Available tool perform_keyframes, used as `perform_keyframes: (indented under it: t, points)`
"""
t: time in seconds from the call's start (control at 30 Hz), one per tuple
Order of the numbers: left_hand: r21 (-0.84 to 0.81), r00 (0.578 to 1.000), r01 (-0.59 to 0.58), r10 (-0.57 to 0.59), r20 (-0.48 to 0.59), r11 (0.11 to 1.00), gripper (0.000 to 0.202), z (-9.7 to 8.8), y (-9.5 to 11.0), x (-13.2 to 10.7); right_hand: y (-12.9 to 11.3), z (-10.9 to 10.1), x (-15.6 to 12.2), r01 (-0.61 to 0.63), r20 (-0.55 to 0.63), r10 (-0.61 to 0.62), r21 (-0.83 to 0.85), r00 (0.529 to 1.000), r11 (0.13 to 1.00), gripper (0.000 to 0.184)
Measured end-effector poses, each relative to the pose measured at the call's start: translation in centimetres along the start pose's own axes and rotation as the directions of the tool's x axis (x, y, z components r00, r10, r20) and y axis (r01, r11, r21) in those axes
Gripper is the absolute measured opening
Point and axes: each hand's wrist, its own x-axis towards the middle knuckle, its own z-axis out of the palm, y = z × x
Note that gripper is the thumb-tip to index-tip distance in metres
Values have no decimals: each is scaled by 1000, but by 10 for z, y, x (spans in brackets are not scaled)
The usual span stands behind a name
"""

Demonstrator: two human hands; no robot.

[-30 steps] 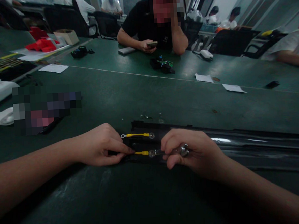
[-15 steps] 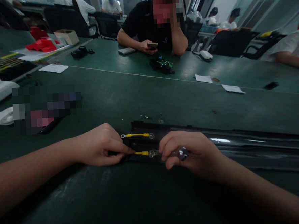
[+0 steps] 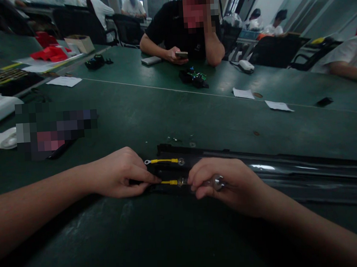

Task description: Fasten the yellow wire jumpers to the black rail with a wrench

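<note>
My left hand [image 3: 125, 175] is closed in a pinch, with thumb and forefinger on the left end of the lower yellow wire [image 3: 166, 183]. That wire's right end meets a round metal fastener [image 3: 180, 182] on a long black panel [image 3: 168, 172]. Above it lies a second yellow wire [image 3: 165, 161]; its bare ring terminal [image 3: 147, 162] points left, and its other end sits at another fastener [image 3: 181, 162]. My right hand [image 3: 226, 183] is wrapped round a metal hand tool with a shiny round end [image 3: 218, 182]. Its narrow tip reaches the lower fastener; the grip is mostly hidden.
The glossy black panel runs off to the right. A pixelated dark device [image 3: 57, 135] and a white object [image 3: 5, 139] lie at left. Across the green table [image 3: 128, 108], a person [image 3: 172, 29] holds a phone. Paper slips [image 3: 278, 105] and a circuit board [image 3: 195, 77] lie beyond.
My right hand and the tool's round end have shifted and turned slightly, the tip staying at the lower fastener. My left hand keeps its place.
</note>
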Motion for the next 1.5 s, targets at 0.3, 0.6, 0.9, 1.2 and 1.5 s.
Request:
perform_keyframes:
  t: [0.3, 0.6, 0.9, 1.2, 1.5]
  points:
    - [1, 1000, 6, -6, -10, 1000, 27, 0, 0, 0, -1, 0, -1, 4, 15, -4, -4, 1000, 1000, 6]
    - [-9, 1000, 1, -1, 4, 1000, 26, 0, 1, 0, -14, -7, 0, -108, -12, 108, -149, 994, 983, 11]
    - [33, 999, -12, 13, -34, 999, 27, 2, 0, -2, -30, 9, 9, -382, -69, 377, -233, 924, 894, 19]
    - [78, 999, -1, 4, -33, 997, 24, 3, 1, -2, -24, 38, 10, -502, -356, 438, -108, 825, 858, 21]
    - [44, 998, 6, -3, -62, 999, 20, 4, 0, -2, -25, 41, 4, -390, -316, 313, -217, 896, 895, 22]
